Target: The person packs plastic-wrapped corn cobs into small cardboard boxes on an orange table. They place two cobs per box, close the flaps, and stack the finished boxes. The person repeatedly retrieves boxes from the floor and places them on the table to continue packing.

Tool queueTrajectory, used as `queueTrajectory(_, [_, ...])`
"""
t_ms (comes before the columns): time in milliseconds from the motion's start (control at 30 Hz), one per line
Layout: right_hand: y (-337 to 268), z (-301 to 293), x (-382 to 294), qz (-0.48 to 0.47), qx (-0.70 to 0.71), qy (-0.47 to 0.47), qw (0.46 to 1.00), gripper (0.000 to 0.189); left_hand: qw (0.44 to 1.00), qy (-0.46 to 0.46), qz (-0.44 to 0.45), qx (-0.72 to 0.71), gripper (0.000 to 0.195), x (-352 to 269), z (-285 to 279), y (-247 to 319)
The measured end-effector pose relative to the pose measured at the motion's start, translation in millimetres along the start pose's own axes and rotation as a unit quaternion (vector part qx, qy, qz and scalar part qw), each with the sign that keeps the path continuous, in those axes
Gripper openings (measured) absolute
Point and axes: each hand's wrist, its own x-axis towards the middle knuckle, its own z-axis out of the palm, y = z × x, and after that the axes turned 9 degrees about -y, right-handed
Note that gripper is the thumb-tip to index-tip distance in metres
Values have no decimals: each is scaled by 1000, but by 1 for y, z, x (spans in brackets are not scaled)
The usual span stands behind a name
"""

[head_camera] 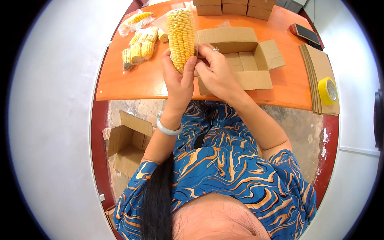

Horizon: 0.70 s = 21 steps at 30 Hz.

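Observation:
A large yellow corn cob (181,37), with clear plastic film about its top, is held upright over the orange table. My left hand (180,69) grips its lower part, the thumb across the front. Beside the cob's lower right side, my right hand (214,67) has its fingers bent, and the fingertips are partly hidden; whether they pinch the film I cannot tell. Behind my right hand stands an open cardboard box (247,60) with its flaps spread. To the left of the cob lie several bagged corn pieces (141,49) and a bagged cob (141,18).
Closed cardboard boxes (234,8) stand at the table's (132,87) far edge. At right are a phone (306,33) and flattened cardboard (312,69) bearing a yellow tape roll (327,91). Another open box (129,147) stands on the floor at lower left.

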Motion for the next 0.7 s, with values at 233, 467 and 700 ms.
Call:
queueTrajectory(233, [-18,-30,1,142,93,-99,980,34,976,-38,45,209,49,3,5,3])
queueTrajectory(467, [-7,-45,0,98,168,-49,980,41,969,-95,89,210,64,-5,9,13])
queueTrajectory(700, [-9,-60,-4,118,71,-59,989,46,945,-68,228,225,50,21,-8,26])
